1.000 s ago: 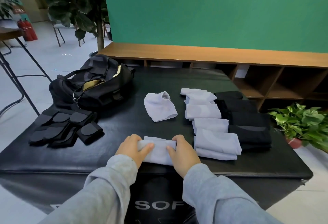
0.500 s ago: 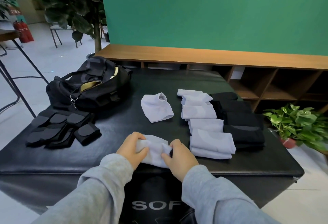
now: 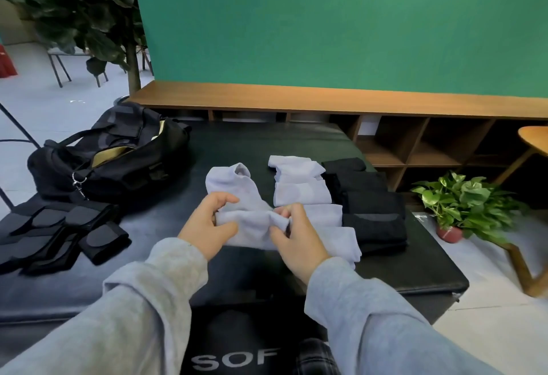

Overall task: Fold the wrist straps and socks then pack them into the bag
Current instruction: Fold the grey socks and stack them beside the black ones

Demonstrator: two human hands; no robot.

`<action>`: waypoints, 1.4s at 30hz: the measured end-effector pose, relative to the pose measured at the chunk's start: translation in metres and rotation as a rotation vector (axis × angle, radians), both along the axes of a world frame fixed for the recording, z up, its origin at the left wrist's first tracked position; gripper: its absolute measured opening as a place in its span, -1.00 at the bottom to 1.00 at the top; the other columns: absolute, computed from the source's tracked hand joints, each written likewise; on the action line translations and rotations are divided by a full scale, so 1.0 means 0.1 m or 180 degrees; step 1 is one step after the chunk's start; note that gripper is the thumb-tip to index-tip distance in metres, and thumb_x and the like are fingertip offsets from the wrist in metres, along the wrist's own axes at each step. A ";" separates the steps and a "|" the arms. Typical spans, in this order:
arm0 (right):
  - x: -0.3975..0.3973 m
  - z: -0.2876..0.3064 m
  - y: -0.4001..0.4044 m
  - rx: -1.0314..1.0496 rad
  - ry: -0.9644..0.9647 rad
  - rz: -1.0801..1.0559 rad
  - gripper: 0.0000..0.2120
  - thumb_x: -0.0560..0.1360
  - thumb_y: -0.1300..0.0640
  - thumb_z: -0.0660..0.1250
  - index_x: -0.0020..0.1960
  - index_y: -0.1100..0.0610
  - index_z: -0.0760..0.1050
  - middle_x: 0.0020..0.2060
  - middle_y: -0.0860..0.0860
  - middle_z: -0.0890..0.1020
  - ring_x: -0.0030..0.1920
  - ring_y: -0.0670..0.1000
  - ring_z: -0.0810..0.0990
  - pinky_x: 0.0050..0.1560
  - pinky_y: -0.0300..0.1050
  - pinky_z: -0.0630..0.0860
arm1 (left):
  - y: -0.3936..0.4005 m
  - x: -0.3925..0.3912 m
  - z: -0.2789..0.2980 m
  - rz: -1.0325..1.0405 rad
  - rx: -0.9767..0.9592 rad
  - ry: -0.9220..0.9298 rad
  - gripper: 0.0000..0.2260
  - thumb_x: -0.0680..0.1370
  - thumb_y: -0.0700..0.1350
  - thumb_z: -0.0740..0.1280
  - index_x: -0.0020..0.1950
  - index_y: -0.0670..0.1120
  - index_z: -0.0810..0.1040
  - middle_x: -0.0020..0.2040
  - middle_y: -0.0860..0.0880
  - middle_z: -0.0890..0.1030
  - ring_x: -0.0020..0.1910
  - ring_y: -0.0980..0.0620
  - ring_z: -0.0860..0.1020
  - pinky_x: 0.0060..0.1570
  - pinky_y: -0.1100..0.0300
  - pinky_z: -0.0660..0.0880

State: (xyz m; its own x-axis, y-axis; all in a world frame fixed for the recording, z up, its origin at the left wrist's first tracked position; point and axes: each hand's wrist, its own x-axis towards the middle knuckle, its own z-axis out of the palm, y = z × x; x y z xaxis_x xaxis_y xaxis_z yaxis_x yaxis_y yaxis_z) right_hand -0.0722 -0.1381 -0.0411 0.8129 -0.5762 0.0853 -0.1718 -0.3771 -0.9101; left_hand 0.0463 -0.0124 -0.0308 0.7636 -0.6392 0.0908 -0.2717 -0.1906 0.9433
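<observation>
Both hands were raised just above the black mat [image 3: 207,285], the left hand [image 3: 204,226] and right hand [image 3: 296,241] each pinching one end of a bunched light grey sock [image 3: 252,226], fingers curled closed on the fabric, grey sleeves reaching in from the near edge. On the mat beyond the held sock lay an unfolded grey sock [image 3: 228,184]; right of it ran a row of folded grey socks [image 3: 299,190] beside folded black socks [image 3: 367,202], while the open black bag [image 3: 118,161] and the black wrist straps [image 3: 59,232] sat at the mat's left side.
</observation>
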 end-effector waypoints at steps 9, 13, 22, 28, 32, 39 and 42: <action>-0.22 0.19 -0.53 -0.0042 -0.0170 -0.0449 -0.84 0.54 0.17 0.27 -0.03 -0.01 0.29 -0.20 -0.08 0.40 -0.25 -0.15 0.39 -0.16 -0.35 0.38 | -0.57 -0.11 0.23 -0.0411 0.0342 -0.0260 -0.66 0.46 -0.35 0.22 -0.07 0.10 0.55 -0.27 -0.19 0.52 -0.49 0.21 0.38 -0.43 0.43 0.36; -0.29 0.20 -0.70 -0.0011 -0.0284 -0.0675 -0.77 0.55 0.21 0.26 -0.01 -0.05 0.24 -0.09 -0.07 0.41 -0.15 -0.19 0.42 -0.24 -0.43 0.38 | -0.83 -0.16 0.16 -0.0414 0.0388 -0.0249 -0.71 0.49 -0.34 0.23 -0.12 0.07 0.53 -0.42 -0.04 0.41 -0.52 0.19 0.35 -0.47 0.43 0.30; -0.31 0.08 -1.05 -0.0645 -0.0187 -0.1036 -0.81 0.54 0.29 0.22 -0.03 0.02 0.29 -0.08 -0.08 0.36 -0.18 -0.13 0.38 -0.18 -0.33 0.33 | -1.29 -0.19 0.04 -0.0300 0.0370 -0.0165 -0.75 0.51 -0.32 0.22 -0.23 0.01 0.47 -0.40 -0.02 0.45 -0.44 0.05 0.40 -0.47 0.38 0.35; -0.27 0.04 -1.17 -0.0467 -0.0169 -0.1091 -0.67 0.56 0.28 0.18 0.06 -0.15 0.21 0.03 -0.03 0.39 -0.17 -0.08 0.40 -0.16 -0.24 0.33 | -1.47 -0.13 0.04 -0.0231 0.0468 -0.0291 -0.70 0.47 -0.35 0.17 -0.17 0.07 0.48 -0.30 0.02 0.42 -0.41 0.08 0.40 -0.43 0.36 0.35; -0.19 -0.02 -1.21 -0.0979 0.0092 -0.0920 -0.71 0.56 0.31 0.14 0.15 -0.02 0.38 0.14 -0.13 0.35 -0.09 -0.11 0.40 -0.14 -0.35 0.27 | -1.48 -0.10 -0.04 -0.0124 0.0373 -0.0413 -0.69 0.48 -0.36 0.19 -0.18 0.07 0.47 -0.13 0.07 0.41 -0.29 0.17 0.39 -0.26 0.34 0.33; -0.15 -0.18 -1.22 -0.1134 0.0674 -0.0753 -0.85 0.52 0.12 0.14 -0.01 -0.05 0.46 -0.32 -0.20 0.45 -0.23 -0.10 0.44 -0.20 -0.19 0.38 | -1.45 -0.01 -0.25 -0.0193 0.0586 -0.0596 -0.76 0.50 -0.31 0.23 -0.09 0.06 0.48 0.02 0.08 0.39 -0.20 0.14 0.40 -0.08 0.31 0.34; -0.10 -0.20 -1.21 -0.1056 0.0787 -0.0784 -0.83 0.52 0.13 0.11 -0.07 -0.08 0.44 -0.20 -0.08 0.51 -0.20 0.00 0.45 -0.17 -0.07 0.37 | -1.43 0.00 -0.32 -0.0234 0.0808 -0.0607 -0.82 0.52 -0.26 0.24 -0.04 0.02 0.48 -0.03 0.10 0.38 -0.27 0.19 0.42 -0.19 0.35 0.33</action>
